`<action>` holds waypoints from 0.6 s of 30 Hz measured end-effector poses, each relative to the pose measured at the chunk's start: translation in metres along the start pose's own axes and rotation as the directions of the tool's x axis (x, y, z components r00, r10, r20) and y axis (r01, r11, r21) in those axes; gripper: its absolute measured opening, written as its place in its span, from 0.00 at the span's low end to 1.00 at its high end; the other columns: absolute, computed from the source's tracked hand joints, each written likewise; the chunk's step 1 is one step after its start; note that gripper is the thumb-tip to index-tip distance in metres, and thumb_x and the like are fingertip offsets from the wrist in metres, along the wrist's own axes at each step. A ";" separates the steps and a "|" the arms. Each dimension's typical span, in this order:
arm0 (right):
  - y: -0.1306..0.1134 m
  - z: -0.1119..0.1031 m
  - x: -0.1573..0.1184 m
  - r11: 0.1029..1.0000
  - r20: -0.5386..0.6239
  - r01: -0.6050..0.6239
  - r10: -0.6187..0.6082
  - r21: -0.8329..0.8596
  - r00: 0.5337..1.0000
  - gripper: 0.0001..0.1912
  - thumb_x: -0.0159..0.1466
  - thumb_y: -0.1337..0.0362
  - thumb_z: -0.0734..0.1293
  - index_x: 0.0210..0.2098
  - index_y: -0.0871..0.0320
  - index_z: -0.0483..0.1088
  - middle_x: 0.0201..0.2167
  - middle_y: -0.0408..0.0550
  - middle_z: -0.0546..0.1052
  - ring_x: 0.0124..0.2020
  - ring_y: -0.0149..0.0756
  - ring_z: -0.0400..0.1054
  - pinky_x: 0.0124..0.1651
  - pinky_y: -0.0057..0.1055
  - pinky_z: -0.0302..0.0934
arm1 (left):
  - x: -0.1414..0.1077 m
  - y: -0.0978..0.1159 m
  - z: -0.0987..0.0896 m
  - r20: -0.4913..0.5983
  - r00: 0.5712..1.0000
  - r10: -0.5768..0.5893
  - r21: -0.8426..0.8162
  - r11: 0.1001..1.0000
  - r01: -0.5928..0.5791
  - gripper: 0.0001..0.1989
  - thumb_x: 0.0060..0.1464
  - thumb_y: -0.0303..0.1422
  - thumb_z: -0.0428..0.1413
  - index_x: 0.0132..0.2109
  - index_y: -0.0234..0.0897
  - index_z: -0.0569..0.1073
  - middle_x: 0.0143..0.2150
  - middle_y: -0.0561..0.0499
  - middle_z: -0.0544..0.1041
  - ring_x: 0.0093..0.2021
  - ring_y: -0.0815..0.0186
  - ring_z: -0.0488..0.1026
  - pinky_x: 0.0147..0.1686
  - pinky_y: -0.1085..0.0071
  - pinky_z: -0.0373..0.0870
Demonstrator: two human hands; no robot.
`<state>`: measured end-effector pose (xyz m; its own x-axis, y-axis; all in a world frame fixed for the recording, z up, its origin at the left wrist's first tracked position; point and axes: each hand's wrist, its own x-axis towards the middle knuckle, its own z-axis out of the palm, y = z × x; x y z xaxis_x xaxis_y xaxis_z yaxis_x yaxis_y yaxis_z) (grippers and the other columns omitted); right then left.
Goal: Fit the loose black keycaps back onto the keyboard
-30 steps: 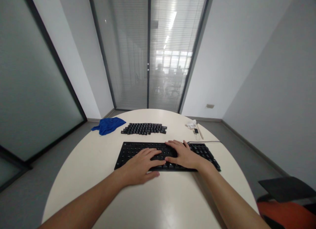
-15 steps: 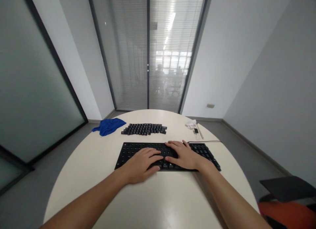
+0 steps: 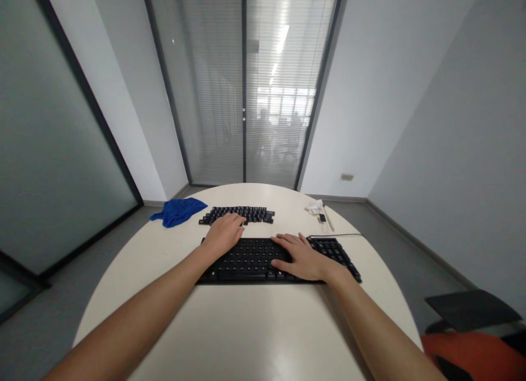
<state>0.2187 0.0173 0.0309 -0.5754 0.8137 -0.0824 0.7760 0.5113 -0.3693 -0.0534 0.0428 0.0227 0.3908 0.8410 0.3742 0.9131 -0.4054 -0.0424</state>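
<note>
Progress, judged from how the parts lie: the black full-size keyboard [image 3: 252, 255] is partly capped. The number pad [image 3: 333, 250] at its right end appears populated, and the near edge carries a long bar-shaped key, apparently the space bar, with some caps beside it. Most of the main block shows small pale-centred key positions without caps. Outstanding: the loose keycaps [image 3: 261, 213], set out in close, stepped rows just beyond the keyboard, off the board. The left hand [image 3: 224, 236] reaches over the keyboard to the near side of these rows, fingers close together and bent, thumb near them; whether a cap is pinched cannot be told. The right hand [image 3: 299, 258] lies palm down on the keyboard beside the number pad, fingers slightly spread, thumb apart, gripping nothing visible. Materials: the keycaps are dark, blocky plastic with pale legends; the round table [image 3: 246, 326] is smooth, cream and faintly glossy. 1 blue cloth [image 3: 181, 212], soft and creased, lies at the far left. At the far right are 1 crumpled white tissue [image 3: 314, 207], 1 small black piece [image 3: 322, 218] and 1 slender pale stick [image 3: 329, 219]. A thin black cable [image 3: 339, 235] runs from the keyboard's far edge.
</note>
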 end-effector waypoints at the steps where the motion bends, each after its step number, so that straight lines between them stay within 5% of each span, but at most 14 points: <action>1: 0.000 0.000 0.000 1.000 0.001 0.001 -0.001 -0.001 1.000 0.42 0.65 0.39 0.60 0.70 0.55 0.54 0.71 0.56 0.55 0.72 0.53 0.45 0.72 0.58 0.27 | 0.007 -0.003 0.003 0.011 1.000 0.008 0.017 1.000 -0.008 0.11 0.64 0.30 0.54 0.52 0.36 0.74 0.49 0.44 0.76 0.50 0.55 0.71 0.51 0.61 0.68; 18: 0.003 0.001 -0.001 0.999 -0.005 0.036 -0.036 -0.004 0.999 0.42 0.65 0.37 0.59 0.70 0.54 0.54 0.71 0.56 0.56 0.72 0.52 0.46 0.72 0.57 0.28 | 0.041 -0.002 0.025 0.104 0.993 0.046 0.027 0.998 -0.049 0.10 0.63 0.23 0.52 0.48 0.37 0.75 0.46 0.43 0.77 0.50 0.55 0.71 0.48 0.62 0.67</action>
<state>0.2211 0.0181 0.0286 -0.6020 0.7959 -0.0644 0.7555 0.5416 -0.3685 -0.0366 0.0873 0.0145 0.4422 0.8543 0.2732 0.8957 -0.4364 -0.0853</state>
